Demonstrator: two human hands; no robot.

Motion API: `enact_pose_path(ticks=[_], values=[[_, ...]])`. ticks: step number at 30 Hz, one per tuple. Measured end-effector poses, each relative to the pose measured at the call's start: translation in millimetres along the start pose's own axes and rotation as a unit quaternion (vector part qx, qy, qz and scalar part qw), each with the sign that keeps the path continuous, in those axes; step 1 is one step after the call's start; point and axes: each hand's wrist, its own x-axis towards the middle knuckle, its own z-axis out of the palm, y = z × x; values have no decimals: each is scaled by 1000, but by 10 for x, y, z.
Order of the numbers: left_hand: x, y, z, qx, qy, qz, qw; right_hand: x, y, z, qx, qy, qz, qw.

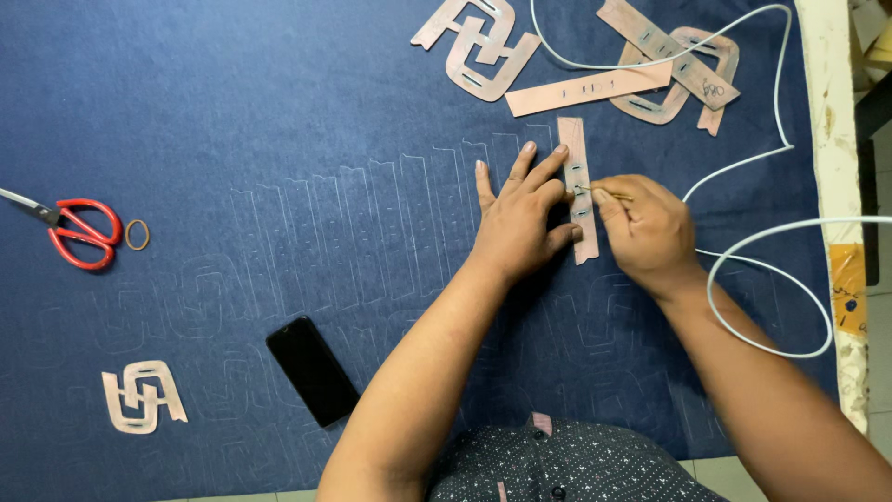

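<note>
A dark blue cloth (232,121) covers the work surface almost from edge to edge, marked with rows of thin chalk outlines. Along the right side the cloth ends at a pale, worn table edge (827,121). A white cable (743,163) loops across the upper right and curls into a wide ring just beside the right forearm, crowding that side. The broad stretch of cloth to the left of the hands lies open.

A narrow pink strip template (578,177) with slots lies upright on the cloth at centre right. The left hand (520,218) lies flat and spread, its fingertips pressing on the strip's left edge to pin it down. The right hand (646,228) is curled, thumb and fingers pinching a thin marking tool (609,194) whose tip sits in a slot of the strip. Both forearms reach in from the bottom edge.

More pink templates (613,88) lie heaped near the top edge. Red-handled scissors (79,231) and a rubber band (137,234) rest far left, a black phone (312,369) lower centre, and a logo-shaped cut-out (141,397) lower left.
</note>
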Motion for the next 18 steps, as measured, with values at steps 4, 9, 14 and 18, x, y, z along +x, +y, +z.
enact_pose_path(ticks=[4,9,14,18], values=[[3,10,-9,1,-7,-4,1000,98,39,-48,44,-6,14,999],[1,20,-6,2,-5,-2,1000,155,71,16,29,29,-13,999],[6,20,12,7,-11,0,1000,188,250,18,55,3,-15,998],[5,29,16,14,-7,6,1000,267,518,-152,-83,25,10,996]])
